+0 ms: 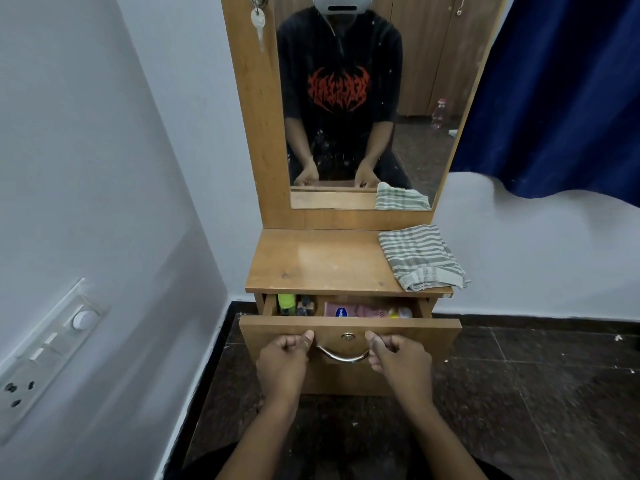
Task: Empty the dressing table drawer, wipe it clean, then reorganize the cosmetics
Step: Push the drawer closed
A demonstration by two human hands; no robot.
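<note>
The wooden drawer (415, 337) of the dressing table stands pulled partly out. My left hand (284, 362) grips the left end of its curved metal handle (343, 356), and my right hand (401, 362) grips the right end. Inside the drawer's left compartment stand a green bottle (286, 303) and a small dark bottle (304, 305). The right compartment holds a pink pack (360, 310) with a blue label and a yellow-capped item (398, 311). A striped grey-and-white cloth (420, 258) lies folded on the right of the tabletop (311, 261).
A mirror (360, 98) rises behind the tabletop, with a key (258, 22) hanging on its frame. A white wall with a switch and socket panel (45, 355) is close on the left. A blue curtain (561, 91) hangs at the right. Dark tiled floor (536, 393) lies around the table.
</note>
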